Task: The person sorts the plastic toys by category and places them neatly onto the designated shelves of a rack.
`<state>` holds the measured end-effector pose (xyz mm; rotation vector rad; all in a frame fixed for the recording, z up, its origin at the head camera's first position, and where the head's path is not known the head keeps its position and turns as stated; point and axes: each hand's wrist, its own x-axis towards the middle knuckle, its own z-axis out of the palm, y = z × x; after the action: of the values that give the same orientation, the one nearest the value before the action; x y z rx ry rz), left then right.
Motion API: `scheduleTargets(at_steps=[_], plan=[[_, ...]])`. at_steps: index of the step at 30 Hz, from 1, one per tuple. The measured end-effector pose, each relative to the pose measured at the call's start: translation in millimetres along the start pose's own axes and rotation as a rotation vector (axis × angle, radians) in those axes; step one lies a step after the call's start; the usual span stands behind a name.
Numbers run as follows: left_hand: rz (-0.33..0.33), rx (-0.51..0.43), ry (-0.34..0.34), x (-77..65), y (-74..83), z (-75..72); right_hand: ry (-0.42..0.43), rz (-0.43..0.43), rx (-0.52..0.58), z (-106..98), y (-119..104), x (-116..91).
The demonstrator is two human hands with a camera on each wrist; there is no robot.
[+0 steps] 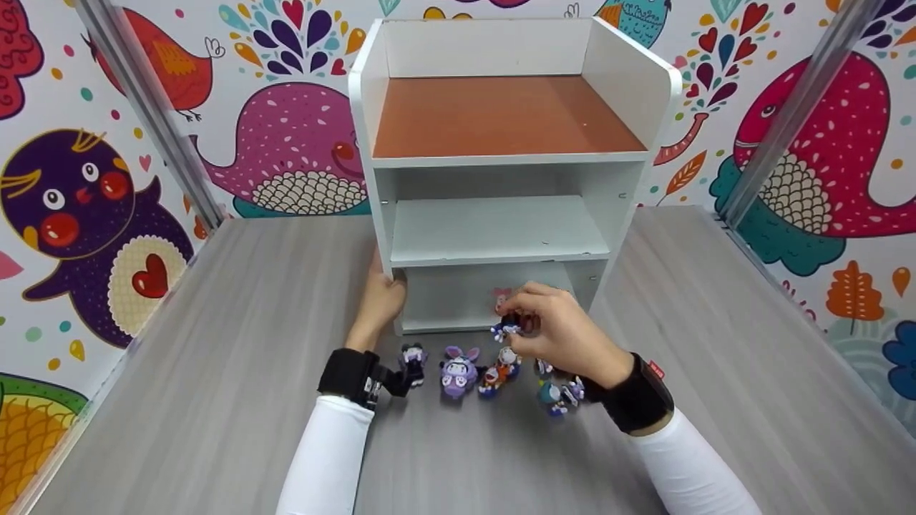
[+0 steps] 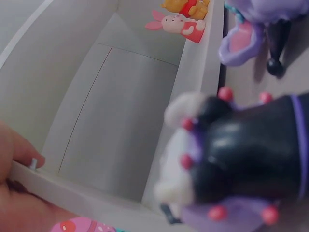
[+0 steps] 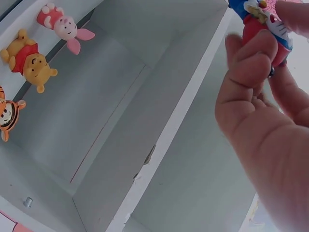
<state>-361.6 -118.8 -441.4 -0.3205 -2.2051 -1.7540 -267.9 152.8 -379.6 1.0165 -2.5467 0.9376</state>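
My left hand (image 1: 381, 299) grips the front edge of the left side panel of a white shelf unit (image 1: 501, 261), thumb on the inner side. My right hand (image 1: 565, 329) is in front of the bottom compartment and pinches a small figurine (image 3: 260, 29) in blue, red and white; its fingers cover part of it. A pink piglet figurine (image 3: 65, 27), a yellow bear figurine in a red shirt (image 3: 34, 60) and an orange tiger figurine (image 3: 8, 115) stand along the front of the bottom compartment. Most of these are hidden behind my right hand in the head view.
On the grey table before the unit stand a black-and-purple figurine (image 1: 413, 363), a lilac rabbit-eared figurine (image 1: 458, 373) and several other small figurines (image 1: 554, 395). The unit's top is brown (image 1: 501, 118). Walls printed with cartoon animals (image 1: 300, 143) enclose the table.
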Motion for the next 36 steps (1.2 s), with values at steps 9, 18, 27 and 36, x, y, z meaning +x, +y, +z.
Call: scheduleTargets(at_steps=[9, 18, 27, 36], plan=[[0.012, 0.018, 0.016, -1.8, 0.5, -1.9, 0.014, -0.039, 0.015, 0.1, 0.5, 0.9], [0.015, 0.023, 0.020, -2.8, -1.0, -1.7, 0.022, -0.002, 0.006, -0.4, -1.1, 0.5], [0.016, 0.015, 0.010, -1.5, 2.3, -0.6, 0.119, -0.081, -0.063, -7.1, 2.8, 0.9], [0.012, -0.017, -0.004, -3.0, 2.9, -0.7, 0.284, -0.001, -0.136, -37.2, 12.1, 5.1]])
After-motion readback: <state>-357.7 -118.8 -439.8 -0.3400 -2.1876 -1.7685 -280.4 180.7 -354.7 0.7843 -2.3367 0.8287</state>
